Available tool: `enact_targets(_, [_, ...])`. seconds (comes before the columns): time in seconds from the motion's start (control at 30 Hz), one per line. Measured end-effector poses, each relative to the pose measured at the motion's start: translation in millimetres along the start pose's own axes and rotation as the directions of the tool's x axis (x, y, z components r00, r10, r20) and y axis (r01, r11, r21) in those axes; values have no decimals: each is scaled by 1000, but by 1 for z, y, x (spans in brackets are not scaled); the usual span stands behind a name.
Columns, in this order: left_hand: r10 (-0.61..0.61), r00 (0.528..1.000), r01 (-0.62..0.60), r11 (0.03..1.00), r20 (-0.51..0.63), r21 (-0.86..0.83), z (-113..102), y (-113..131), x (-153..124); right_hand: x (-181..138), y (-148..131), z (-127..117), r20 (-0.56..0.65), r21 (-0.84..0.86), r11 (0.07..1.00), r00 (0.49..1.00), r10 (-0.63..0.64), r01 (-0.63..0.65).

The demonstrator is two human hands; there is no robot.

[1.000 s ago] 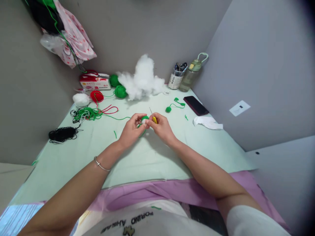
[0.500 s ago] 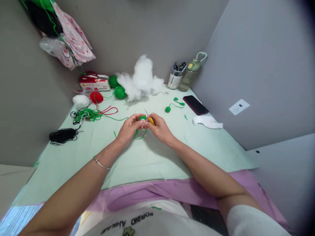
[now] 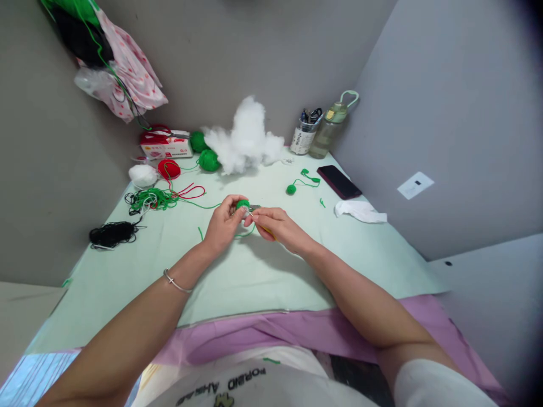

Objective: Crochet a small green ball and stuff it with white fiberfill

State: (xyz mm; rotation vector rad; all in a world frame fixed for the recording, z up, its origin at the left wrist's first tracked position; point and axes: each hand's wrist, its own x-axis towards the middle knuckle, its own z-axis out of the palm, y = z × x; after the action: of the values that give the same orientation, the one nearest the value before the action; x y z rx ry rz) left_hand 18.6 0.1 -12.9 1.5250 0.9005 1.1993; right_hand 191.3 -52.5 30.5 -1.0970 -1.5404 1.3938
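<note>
My left hand (image 3: 224, 224) pinches a small green crocheted piece (image 3: 242, 204) with white stuffing showing at its side. My right hand (image 3: 278, 225) is closed on a crochet hook (image 3: 255, 217) with a yellow handle, its metal tip pointing left into the piece. A green yarn strand (image 3: 203, 205) runs from the piece to a tangle of green yarn (image 3: 151, 198) on the left. Both hands hover over the pale green table cover (image 3: 254, 271).
White stuffing (image 3: 246, 137), green yarn balls (image 3: 208, 159), a red yarn ball (image 3: 168, 168), a box (image 3: 165, 147) and black yarn (image 3: 112, 233) lie left and back. A pen cup (image 3: 304, 135), bottle (image 3: 331, 124), phone (image 3: 338, 182), tissue (image 3: 360, 211) and small green pieces (image 3: 291, 189) lie right.
The hook has swung from pointing up and away to lying level, its tip now at the green piece. My right hand has dropped slightly toward me.
</note>
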Motion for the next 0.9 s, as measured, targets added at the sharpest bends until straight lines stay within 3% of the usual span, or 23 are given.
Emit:
enact_targets(0.3, [44, 999, -44, 997, -2, 57, 2, -8, -2, 5, 5, -3, 45, 270, 953, 990, 132, -139])
enact_targets(0.5, [80, 996, -77, 991, -28, 106, 2, -12, -2, 10, 7, -10, 94, 303, 930, 977, 189, -209])
enact_targets(0.7, [62, 998, -59, 992, -21, 110, 4, -8, -3, 10, 7, -3, -18, 196, 970, 988, 153, -147])
enact_targets(0.9, [14, 1000, -15, 997, 7, 79, 8, -3, 1, 1, 11, 24, -275, -127, 992, 961, -22, -14])
